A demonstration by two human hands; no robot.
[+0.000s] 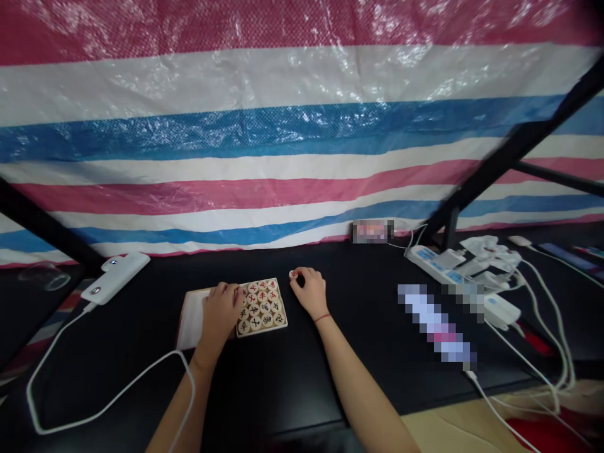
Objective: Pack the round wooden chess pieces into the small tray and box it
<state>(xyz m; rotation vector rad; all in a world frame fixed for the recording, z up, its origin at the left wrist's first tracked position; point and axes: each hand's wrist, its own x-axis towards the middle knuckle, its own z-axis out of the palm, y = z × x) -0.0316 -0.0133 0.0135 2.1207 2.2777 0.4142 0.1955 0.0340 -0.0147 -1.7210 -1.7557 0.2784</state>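
A shallow white box (285, 314) of round wooden Chinese chess pieces lies on the black table (283, 390), its pieces in rows with red and black characters. Joined to or beside its left side is an open flap or lid (189, 324), pale inside. My left hand (221, 314) reaches over the box's left edge, fingers curled down at the leftmost pieces; what they grip is hidden. Just right of the box, my right hand (310, 293), with a red string at the wrist, pinches a single Chinese chess piece (293, 275) between thumb and fingers at the tabletop.
A white power bank-like device (116, 278) with a cable (101, 412) lies at left; the cable loops past my left forearm. On the right are a power strip (436, 267) with plugs and cords, and a blurred-out phone-like object (436, 324). Striped sheeting (264, 132) hangs behind.
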